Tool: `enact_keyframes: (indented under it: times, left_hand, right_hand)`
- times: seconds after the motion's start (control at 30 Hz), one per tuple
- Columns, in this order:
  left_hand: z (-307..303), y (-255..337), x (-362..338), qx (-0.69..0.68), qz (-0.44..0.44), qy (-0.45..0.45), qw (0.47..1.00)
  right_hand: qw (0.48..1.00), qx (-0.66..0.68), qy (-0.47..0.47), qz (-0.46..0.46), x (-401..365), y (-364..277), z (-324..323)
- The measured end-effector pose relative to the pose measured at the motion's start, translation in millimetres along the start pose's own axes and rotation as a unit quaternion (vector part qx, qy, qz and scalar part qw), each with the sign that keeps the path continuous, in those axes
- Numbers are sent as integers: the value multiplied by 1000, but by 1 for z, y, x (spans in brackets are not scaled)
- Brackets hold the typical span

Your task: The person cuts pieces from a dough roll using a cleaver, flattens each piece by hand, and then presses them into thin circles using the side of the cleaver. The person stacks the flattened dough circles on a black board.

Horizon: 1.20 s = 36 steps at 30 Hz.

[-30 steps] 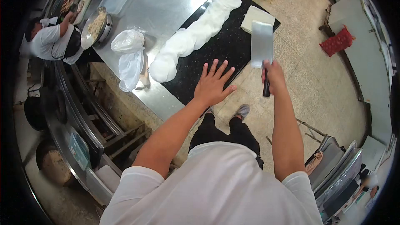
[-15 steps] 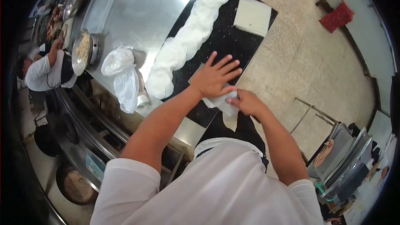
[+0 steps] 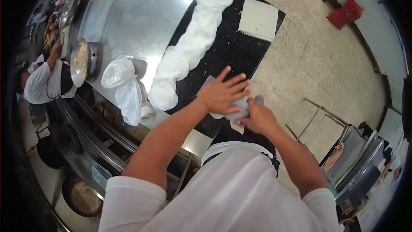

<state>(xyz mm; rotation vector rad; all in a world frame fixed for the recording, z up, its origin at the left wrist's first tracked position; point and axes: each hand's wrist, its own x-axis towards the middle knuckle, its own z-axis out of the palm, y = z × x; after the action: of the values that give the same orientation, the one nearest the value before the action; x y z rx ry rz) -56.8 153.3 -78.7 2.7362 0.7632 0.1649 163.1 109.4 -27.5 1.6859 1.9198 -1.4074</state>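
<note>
My left hand (image 3: 221, 96) lies flat with its fingers spread, pressing on the broad grey blade of a cleaver (image 3: 243, 108) over the black board (image 3: 240, 53). My right hand (image 3: 260, 118) is closed around the cleaver's handle, whose round metal end shows beyond the fingers. Under the blade, whatever is being pressed is mostly hidden; a pale edge (image 3: 236, 127) shows below it. To the left, a long overlapping row of thin white round wrappers (image 3: 189, 51) runs along the board. A square folded white cloth or stack of sheets (image 3: 258, 19) lies at its far right corner.
A knotted plastic bag (image 3: 118, 74) and a small white container (image 3: 146, 110) stand on the steel table (image 3: 137, 21). Beyond sits a pan of pale food (image 3: 81, 62); a co-worker (image 3: 47, 79) is at the far left. Folded chairs (image 3: 356, 163) lean at the right.
My right hand has swung the cleaver's handle outward and slightly down, so its round end now shows. My left hand stays spread on the blade, slightly lower in view.
</note>
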Motion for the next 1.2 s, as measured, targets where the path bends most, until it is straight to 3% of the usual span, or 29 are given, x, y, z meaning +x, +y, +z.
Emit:
enact_keyframes:
  times: [0.13,0.23,0.3,0.37,0.43,0.5,0.67,0.77,0.83,0.9,1.0,1.07,1.2]
  left_hand:
    - [-24,-32,9,24,-60,45,997]
    - [-4,16,-11,-13,-75,-5,997]
    - [14,44,-17,-42,-75,9,996]
    - [22,52,-5,-59,-12,15,998]
    - [5,32,6,-24,-38,23,999]
    - [-5,9,9,8,-73,57,996]
    - [-14,-23,7,35,-97,93,990]
    - [2,30,-4,15,-102,63,993]
    - [24,57,-5,-67,-23,54,996]
    - [22,40,8,-54,-34,51,997]
    - [7,22,16,-16,-52,67,996]
    - [-11,-14,24,37,-75,99,992]
    - [-17,-25,22,39,-81,113,990]
  right_hand:
    - [998,-33,40,-33,27,-15,-16]
    - [997,-1,12,-80,-8,26,34]
    - [998,21,13,-60,-41,39,56]
    - [998,50,19,-27,-35,42,52]
    - [1000,-11,10,15,-25,19,18]
    - [999,-45,2,2,5,1,-19]
    - [994,-63,60,-58,24,-14,-23]
    - [998,-6,-7,-63,-17,28,26]
    - [999,15,-16,-26,-37,38,41]
    - [998,45,-23,26,-33,40,35]
    - [1000,-10,24,16,-9,17,-6]
    - [995,-84,31,-49,16,2,-30]
    - [996,-71,48,-39,19,-12,-31]
